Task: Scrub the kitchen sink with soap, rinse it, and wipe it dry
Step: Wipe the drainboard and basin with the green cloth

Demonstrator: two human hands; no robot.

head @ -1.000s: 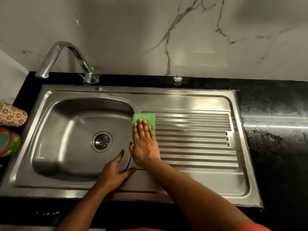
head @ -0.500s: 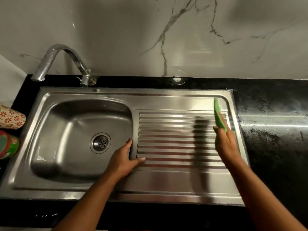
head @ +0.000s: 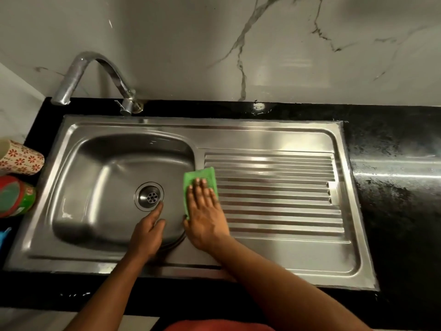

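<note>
Head view, risk: the flat green rectangular scrub pad (head: 200,178), just right of the round steel drain (head: 149,198), is pinned only by flat fingers; it may slip into the bowl
Right hand (head: 206,217): fingers straight, pressing the pad, gripping nothing
Left hand (head: 148,232): loosely spread, empty, resting on the drain's near side
Stainless steel sink (head: 238,131): around the drain, shiny, no suds visible

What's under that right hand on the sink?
A green scrub pad lies flat beneath the right hand, on the left end of the ribbed drainboard. Only its far and left edges show; the rest is covered.
</note>
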